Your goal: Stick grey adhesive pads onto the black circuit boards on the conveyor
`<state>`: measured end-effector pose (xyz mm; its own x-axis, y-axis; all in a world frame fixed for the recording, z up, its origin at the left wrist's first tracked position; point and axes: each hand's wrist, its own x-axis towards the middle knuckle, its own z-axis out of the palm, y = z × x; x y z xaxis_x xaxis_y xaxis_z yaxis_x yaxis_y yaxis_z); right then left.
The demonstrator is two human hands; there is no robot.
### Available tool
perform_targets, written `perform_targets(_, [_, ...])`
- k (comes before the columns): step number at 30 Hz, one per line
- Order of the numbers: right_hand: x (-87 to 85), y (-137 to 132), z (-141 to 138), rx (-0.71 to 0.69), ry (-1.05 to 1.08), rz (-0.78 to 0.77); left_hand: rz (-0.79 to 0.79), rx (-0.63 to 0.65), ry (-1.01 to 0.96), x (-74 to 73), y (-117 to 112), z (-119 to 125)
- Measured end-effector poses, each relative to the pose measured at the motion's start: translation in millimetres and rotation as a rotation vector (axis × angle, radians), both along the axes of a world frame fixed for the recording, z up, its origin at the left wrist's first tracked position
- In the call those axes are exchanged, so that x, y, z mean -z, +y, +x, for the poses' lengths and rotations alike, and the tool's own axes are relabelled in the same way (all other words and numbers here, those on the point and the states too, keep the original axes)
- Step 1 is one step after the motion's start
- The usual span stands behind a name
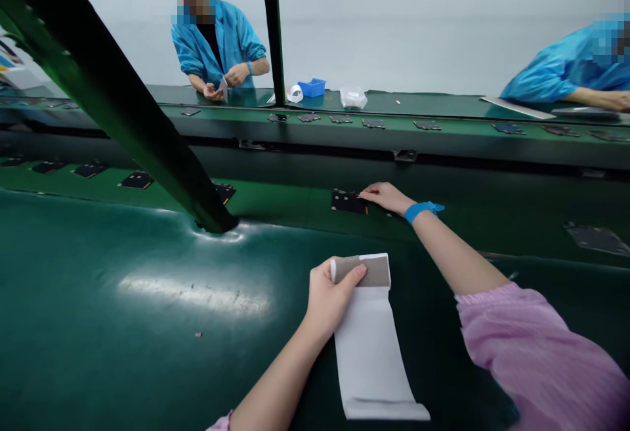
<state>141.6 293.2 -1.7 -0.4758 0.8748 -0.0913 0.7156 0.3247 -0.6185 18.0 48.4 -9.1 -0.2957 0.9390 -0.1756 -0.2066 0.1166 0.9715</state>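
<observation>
In the head view my left hand (331, 296) is closed around the top of a long white paper strip (371, 352), its thumb lying over a grey patch (378, 272) there. The strip hangs down over the green mat, its lower end curled. My right hand (386, 197), with a blue band at the wrist, reaches out to the right edge of a black circuit board (348, 202) lying on the green belt. The right fingertips are pressed together at the board's edge; whether anything tiny is between them cannot be made out.
A slanted dark post (162, 149) rises at left. More boards lie along the near belt (290, 205) and the far ledge. Across the line, two people in blue (236, 37) work beside a blue bin (312, 88) and a clear plastic bag (353, 98). Green matting (98, 365) covers the near bench.
</observation>
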Motion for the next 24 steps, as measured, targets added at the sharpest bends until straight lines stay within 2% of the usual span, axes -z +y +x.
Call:
perform_targets(8, [4.0,-2,5,0.045,-0.053,0.063,0.001,0.003,0.030,-1.6,-1,0])
perform_targets(13, [-0.1,-9,11,0.191,-0.070,0.154,0.043,-0.001,0.050,-0.1,-2,0])
perform_targets(17, [-12.7,-32,38,0.439,-0.085,0.271,0.062,-0.009,0.053,1.1,-1,-1])
perform_targets(20, [-12.2,-58,59,0.602,-0.245,0.307,0.071,-0.001,0.056,1.0,-1,-1])
perform_targets(24, [-4.0,-77,70,0.563,-0.457,0.310,0.085,-0.007,0.065,1.6,-2,0])
